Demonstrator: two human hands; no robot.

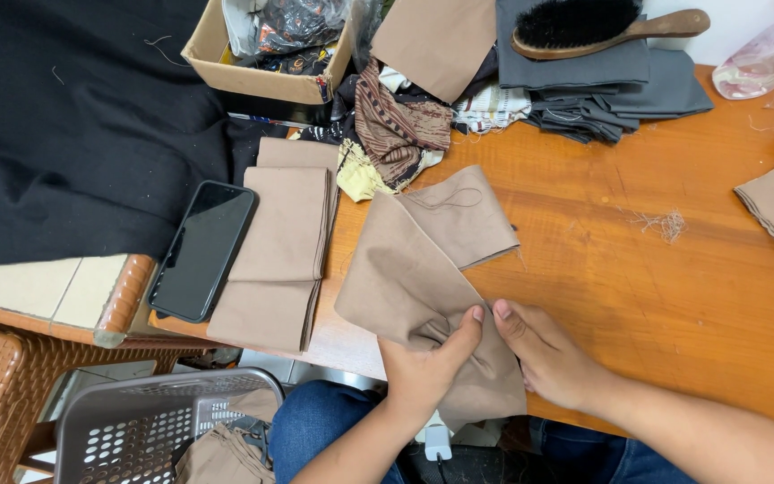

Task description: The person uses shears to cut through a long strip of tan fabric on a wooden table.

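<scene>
Two hands work one tan fabric piece [423, 269] at the near edge of a wooden table [674, 287]: the left hand [423, 372] pinches a gathered fold, the right hand [548, 354] presses on it with curled fingers. Beside it lie one stack of folded tan pieces [279, 251], one phone [201, 251], one brush [584, 25] and one cardboard box [262, 76].

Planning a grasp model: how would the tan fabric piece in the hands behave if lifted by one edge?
Likely floppy: the tan fabric piece bunches where the left hand and right hand pinch it. Probably light, since it is thin. Its creased fold may partly hold.
</scene>
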